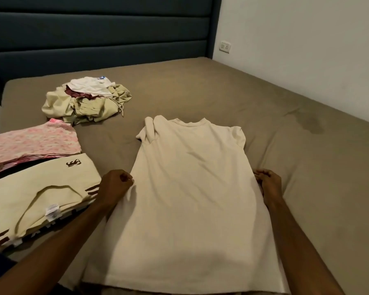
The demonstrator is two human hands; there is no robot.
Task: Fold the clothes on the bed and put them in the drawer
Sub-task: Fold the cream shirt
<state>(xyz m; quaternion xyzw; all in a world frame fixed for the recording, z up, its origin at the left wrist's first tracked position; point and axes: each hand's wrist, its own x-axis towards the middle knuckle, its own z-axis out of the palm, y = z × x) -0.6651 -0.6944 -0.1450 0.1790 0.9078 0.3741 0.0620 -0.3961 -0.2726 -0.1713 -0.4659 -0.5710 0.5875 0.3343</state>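
one cream cotton t-shirt (185, 188) lies flat on the bed, its long axis running straight away from the person, collar far and hem near. the left hand (115, 186) sits at its left side seam and the right hand (268, 184) at its right seam, both about mid-length and equally near; each hand's fingers are curled and seem to pinch the shirt's edge. the next fold likely brings a side inward across that axis. the far left sleeve is already flopped over. beside the left hand lies a folded cream shirt with brown stripes (41, 201), beyond it a folded pink patterned garment (32, 143), further off an unfolded heap of beige and white clothes (85, 101). the taupe sheet (285, 145) is wrinkled and stained; a dark blue padded headboard (98, 30) and white wall (307, 50) stand behind.
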